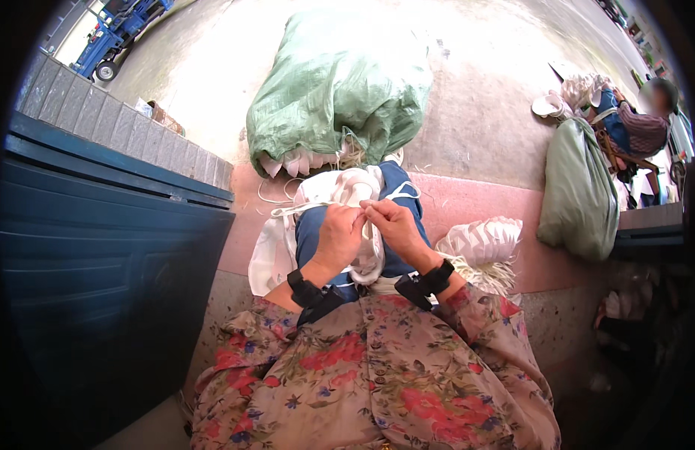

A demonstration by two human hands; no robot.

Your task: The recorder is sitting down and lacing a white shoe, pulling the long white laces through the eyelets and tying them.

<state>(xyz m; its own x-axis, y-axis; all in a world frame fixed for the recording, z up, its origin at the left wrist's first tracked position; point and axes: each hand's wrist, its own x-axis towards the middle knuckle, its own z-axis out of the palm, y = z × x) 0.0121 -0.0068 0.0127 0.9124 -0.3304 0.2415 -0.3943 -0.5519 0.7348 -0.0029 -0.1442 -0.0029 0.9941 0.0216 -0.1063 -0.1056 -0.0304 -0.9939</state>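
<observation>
Head view, white bundle (pixel 353 185) beneath both grips (pixel 338 236) (pixel 400 229)

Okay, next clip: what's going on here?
A person's left hand and right hand meet at the fingertips above white material lying across their blue-clad lap; anything pinched there is too small to make out. A large green sack lies just ahead, white pieces showing at its near end. A white bundle lies to the right, and another person is farther off.

White bundle (pixel 355 185), green sack (pixel 344 97), shirt (pixel 370 364) — red-flowered
</observation>
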